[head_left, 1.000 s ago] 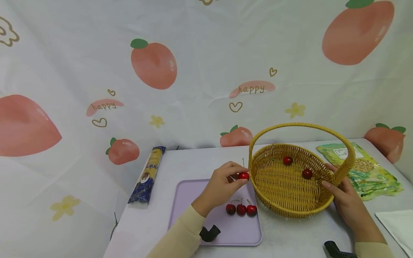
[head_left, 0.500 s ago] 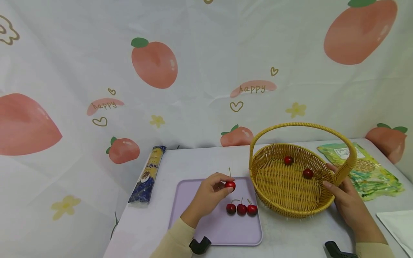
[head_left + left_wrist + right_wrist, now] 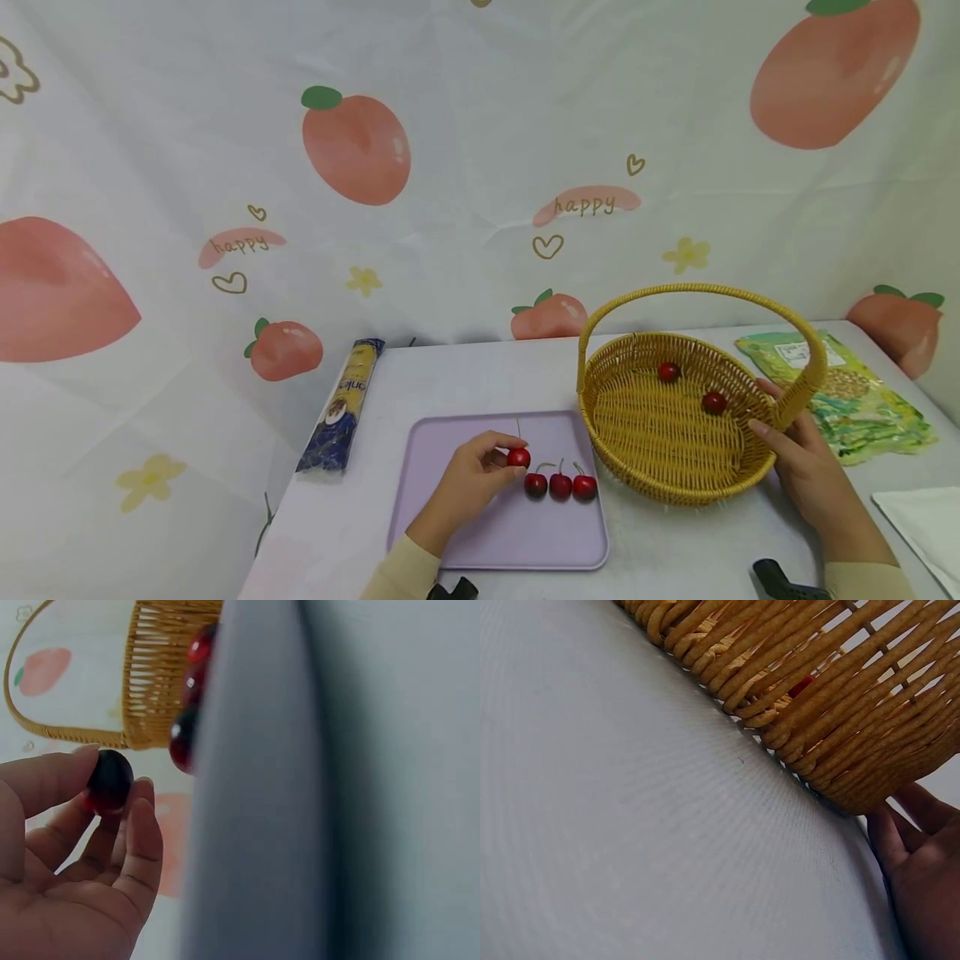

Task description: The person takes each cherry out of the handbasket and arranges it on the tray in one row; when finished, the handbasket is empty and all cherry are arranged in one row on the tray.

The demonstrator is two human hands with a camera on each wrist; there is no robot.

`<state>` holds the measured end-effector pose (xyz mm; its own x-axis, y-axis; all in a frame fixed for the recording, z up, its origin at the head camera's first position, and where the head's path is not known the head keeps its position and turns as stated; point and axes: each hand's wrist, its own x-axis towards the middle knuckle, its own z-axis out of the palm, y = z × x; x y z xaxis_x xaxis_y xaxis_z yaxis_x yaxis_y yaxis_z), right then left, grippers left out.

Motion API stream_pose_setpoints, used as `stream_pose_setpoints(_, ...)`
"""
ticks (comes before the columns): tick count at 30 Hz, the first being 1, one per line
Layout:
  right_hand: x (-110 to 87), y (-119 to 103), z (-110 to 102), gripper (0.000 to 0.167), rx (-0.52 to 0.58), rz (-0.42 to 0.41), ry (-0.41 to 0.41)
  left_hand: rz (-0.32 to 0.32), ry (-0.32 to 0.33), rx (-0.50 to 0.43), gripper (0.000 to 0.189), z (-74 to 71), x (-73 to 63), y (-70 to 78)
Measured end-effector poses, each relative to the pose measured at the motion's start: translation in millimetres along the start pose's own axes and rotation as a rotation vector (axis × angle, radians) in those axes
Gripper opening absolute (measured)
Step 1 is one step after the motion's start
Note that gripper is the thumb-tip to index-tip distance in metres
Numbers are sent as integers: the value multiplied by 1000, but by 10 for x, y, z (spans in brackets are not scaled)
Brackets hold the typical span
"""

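Between thumb and fingers, my left hand (image 3: 465,487) pinches a red cherry (image 3: 518,457), its stem pointing up, over the lilac tray (image 3: 517,542). In the left wrist view the same cherry (image 3: 110,782) looks dark, held at the fingertips. Three stemmed cherries (image 3: 560,487) sit in a row on the tray's right part, just right of the held one. My right hand (image 3: 813,479) grips the right side of a yellow wicker basket (image 3: 652,442), thumb over its rim near the handle's base. Two cherries lie inside the basket, one at the back (image 3: 669,372) and one at right (image 3: 714,403).
A blue and yellow packet (image 3: 345,408) lies left of the tray. Behind the right hand is a green and yellow bag (image 3: 847,392), and a white folded cloth or paper (image 3: 926,521) lies at the right edge. The basket's tall handle (image 3: 690,289) arches above it.
My left hand has moved left and down with the cherry, from beside the basket's left rim to over the tray near the row. The right hand and basket stay put.
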<state>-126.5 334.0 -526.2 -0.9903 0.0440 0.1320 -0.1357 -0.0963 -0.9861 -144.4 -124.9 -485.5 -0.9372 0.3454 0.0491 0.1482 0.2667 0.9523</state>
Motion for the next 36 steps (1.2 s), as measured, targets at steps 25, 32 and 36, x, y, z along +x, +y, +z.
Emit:
stream_pose_setpoints(25,4,-11,7,66,-27,9,9,-20,-15,161,24,-13,-160,-218)
stream_pose_setpoints(32,-3,-9,9,66,-23,10,11,4,-20,167,24,-11,-171,-205)
stream_pose_setpoints(36,-3,-7,9,65,-19,13,11,3,-22,166,27,-16,-172,-196)
